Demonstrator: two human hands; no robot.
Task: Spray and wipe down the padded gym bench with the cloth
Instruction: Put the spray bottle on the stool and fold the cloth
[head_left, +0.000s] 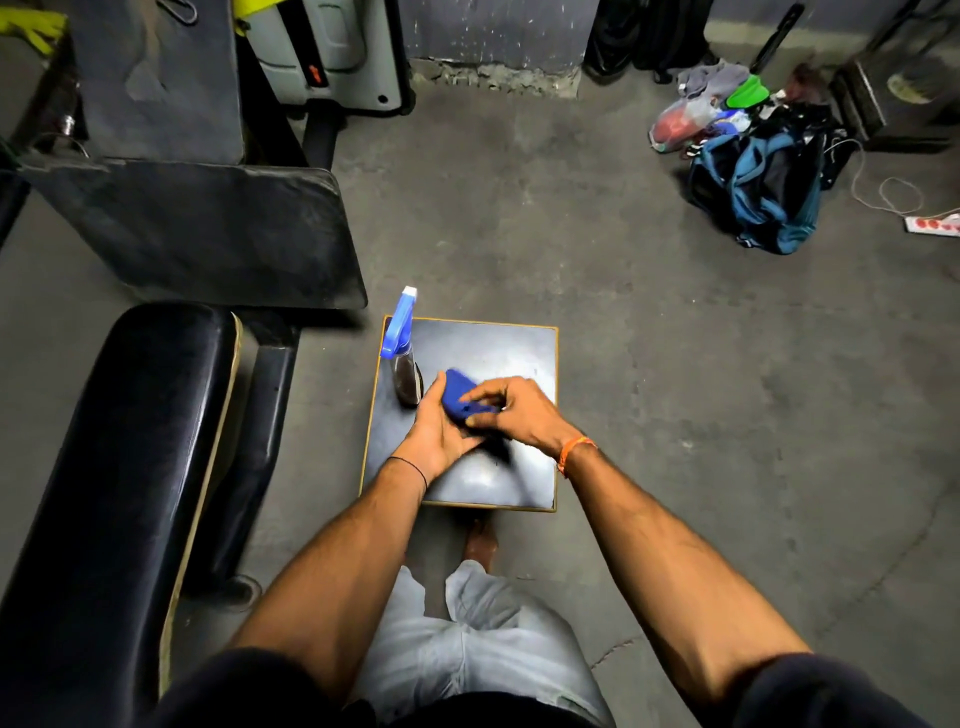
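Note:
A blue cloth (458, 391) is bunched between both hands above a small grey stool (524, 358). My left hand (439, 432) cups the cloth from below and the left. My right hand (511, 410) pinches its top edge with the fingertips. A spray bottle (402, 348) with a blue trigger head and dark liquid stands upright on the stool's left corner, just left of my left hand. The black padded gym bench (119, 447) runs along the left side, with its angled back pad (208, 228) further away.
Grey concrete floor surrounds the stool. A blue duffel bag (763, 192) and a pile of clothes and bags (711, 104) lie at the far right, with a white power strip (932, 224) and cord. Gym machine frames stand at the back left. My bare foot (480, 540) shows below the stool.

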